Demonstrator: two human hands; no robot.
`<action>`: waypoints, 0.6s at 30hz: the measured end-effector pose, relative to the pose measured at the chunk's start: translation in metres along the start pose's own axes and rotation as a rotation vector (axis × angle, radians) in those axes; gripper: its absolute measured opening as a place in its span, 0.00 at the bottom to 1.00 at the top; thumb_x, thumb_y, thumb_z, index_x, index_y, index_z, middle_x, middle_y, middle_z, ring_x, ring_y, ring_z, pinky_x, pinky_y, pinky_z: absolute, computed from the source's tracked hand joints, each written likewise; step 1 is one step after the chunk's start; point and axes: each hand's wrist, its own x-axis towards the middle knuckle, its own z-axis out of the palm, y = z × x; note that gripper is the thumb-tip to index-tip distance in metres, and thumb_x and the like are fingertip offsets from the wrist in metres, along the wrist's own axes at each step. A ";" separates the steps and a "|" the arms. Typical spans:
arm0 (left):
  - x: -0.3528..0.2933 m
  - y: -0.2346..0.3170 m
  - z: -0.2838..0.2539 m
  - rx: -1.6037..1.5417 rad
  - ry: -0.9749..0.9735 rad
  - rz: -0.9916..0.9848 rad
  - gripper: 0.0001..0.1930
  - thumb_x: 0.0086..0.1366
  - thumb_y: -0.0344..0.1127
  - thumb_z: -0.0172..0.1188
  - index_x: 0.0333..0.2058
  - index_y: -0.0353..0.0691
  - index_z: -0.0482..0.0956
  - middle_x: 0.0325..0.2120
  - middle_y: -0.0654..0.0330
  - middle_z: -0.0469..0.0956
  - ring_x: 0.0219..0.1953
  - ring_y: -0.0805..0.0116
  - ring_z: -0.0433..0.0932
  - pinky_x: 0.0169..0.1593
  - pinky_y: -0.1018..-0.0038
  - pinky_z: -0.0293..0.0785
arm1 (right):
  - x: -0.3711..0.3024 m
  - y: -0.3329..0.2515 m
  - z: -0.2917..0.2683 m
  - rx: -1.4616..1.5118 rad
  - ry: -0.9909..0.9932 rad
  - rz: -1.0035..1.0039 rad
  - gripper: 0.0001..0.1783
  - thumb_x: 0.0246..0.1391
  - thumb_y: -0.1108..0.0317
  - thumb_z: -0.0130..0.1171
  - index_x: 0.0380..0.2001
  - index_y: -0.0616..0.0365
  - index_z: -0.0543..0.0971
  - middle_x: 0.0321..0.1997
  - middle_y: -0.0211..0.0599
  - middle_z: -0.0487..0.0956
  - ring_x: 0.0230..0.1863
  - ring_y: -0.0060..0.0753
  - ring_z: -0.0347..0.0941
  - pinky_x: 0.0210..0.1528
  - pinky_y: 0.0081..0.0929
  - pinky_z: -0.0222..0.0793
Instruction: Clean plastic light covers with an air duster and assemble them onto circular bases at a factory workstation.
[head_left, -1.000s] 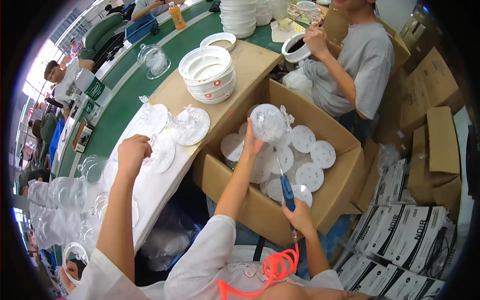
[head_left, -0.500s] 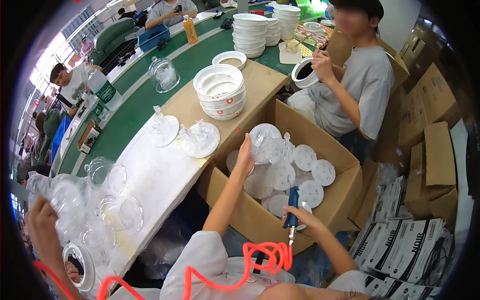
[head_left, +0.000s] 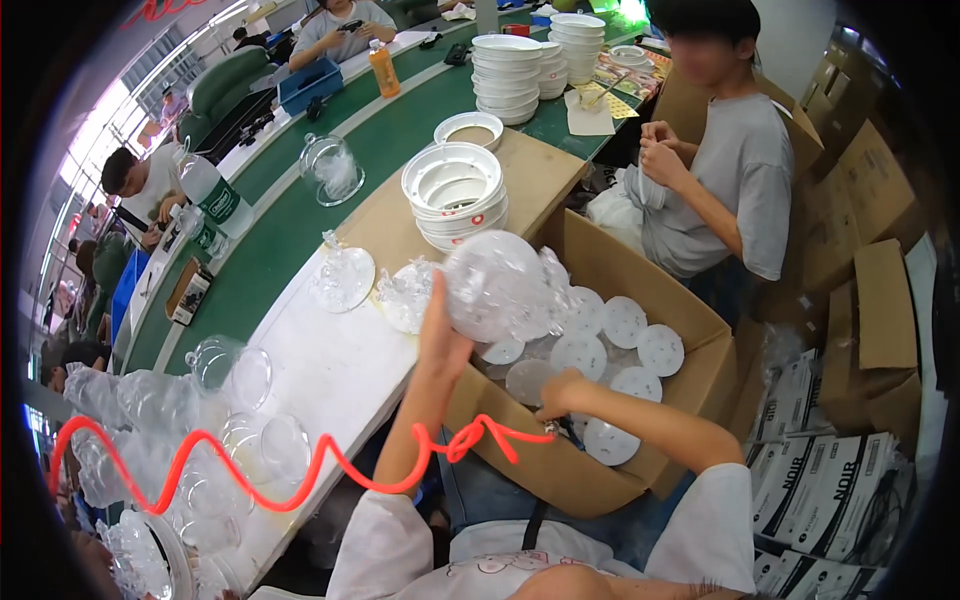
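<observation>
- Holding a clear, round plastic piece [head_left: 495, 285] by its left side in the head view, the person's left hand [head_left: 440, 338] is above the left part of an open brown cardboard box [head_left: 530, 470].
- The right hand [head_left: 565, 394] is curled at the end of a red coiled hose [head_left: 282, 505]; its exact grip cannot be told.
- White round discs [head_left: 578, 355] lie inside the box.
- Stacked white rings [head_left: 460, 222] stand beyond the piece, on the far side.
</observation>
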 end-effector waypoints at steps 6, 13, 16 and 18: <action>0.011 0.103 -0.016 -0.017 -0.036 0.325 0.25 0.68 0.51 0.36 0.54 0.39 0.62 0.53 0.56 0.64 0.55 0.59 0.64 0.58 0.60 0.57 | -0.019 0.028 -0.087 -0.048 0.356 0.014 0.20 0.44 0.48 0.53 0.24 0.55 0.79 0.25 0.39 0.79 0.29 0.42 0.76 0.31 0.40 0.69; -0.031 0.171 -0.059 -0.112 0.269 0.634 0.26 0.68 0.51 0.33 0.56 0.40 0.60 0.57 0.54 0.59 0.59 0.55 0.57 0.62 0.58 0.49 | 0.026 -0.025 -0.260 0.087 1.323 -0.071 0.15 0.47 0.54 0.53 0.20 0.53 0.77 0.21 0.41 0.76 0.24 0.44 0.74 0.27 0.38 0.68; -0.031 0.166 -0.066 -0.136 0.335 0.625 0.25 0.68 0.50 0.33 0.56 0.40 0.60 0.57 0.55 0.59 0.59 0.55 0.57 0.63 0.57 0.49 | 0.081 -0.011 -0.271 -0.086 1.230 0.062 0.14 0.47 0.56 0.52 0.21 0.54 0.78 0.23 0.41 0.77 0.26 0.44 0.74 0.29 0.38 0.68; -0.038 0.170 -0.089 -0.179 0.313 0.622 0.25 0.68 0.49 0.34 0.56 0.40 0.60 0.57 0.56 0.60 0.59 0.57 0.58 0.63 0.58 0.49 | 0.097 -0.016 -0.279 -0.136 1.197 0.068 0.13 0.47 0.57 0.52 0.22 0.54 0.78 0.24 0.41 0.77 0.27 0.44 0.75 0.30 0.39 0.69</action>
